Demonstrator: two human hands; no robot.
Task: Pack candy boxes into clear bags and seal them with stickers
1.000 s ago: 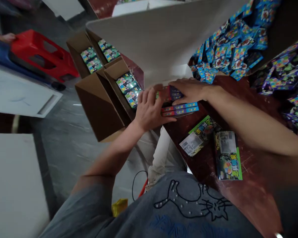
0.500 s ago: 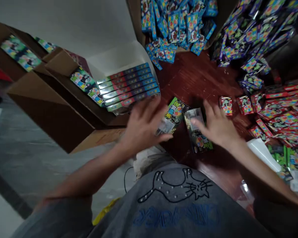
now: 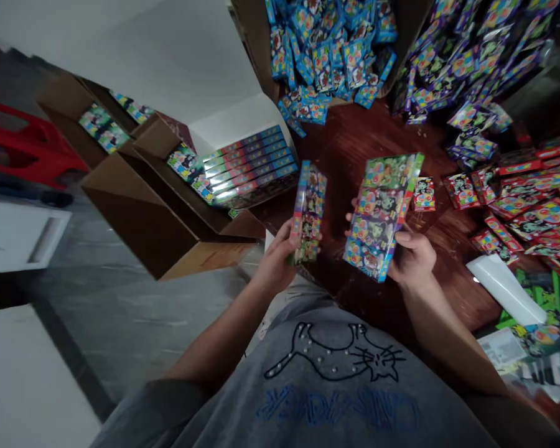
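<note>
Both my hands hold flat, colourful multi-packs of candy above the dark red wooden surface [image 3: 345, 143]. My left hand [image 3: 276, 264] grips the lower left edge of one candy pack [image 3: 312, 211], which is turned partly edge-on. The other candy pack [image 3: 377, 211] faces up and tilts in my right hand [image 3: 415, 256], with the thumb on its right edge and the fingers behind it. Printed panels in green, red, purple and blue run along this pack. The two packs are apart.
To the left, a row of similar packs [image 3: 252, 165] stands in a white-lined box beside an open cardboard carton [image 3: 140, 211]. Blue packets [image 3: 326, 56] fill a box at the back. Purple packets [image 3: 471, 68] and red packets [image 3: 536, 211] are heaped at right, near a white roll [image 3: 506, 289].
My hands were open over two packs lying on the surface. Now each hand has a pack lifted and turned to show the coloured panels. The view has shifted slightly left.
</note>
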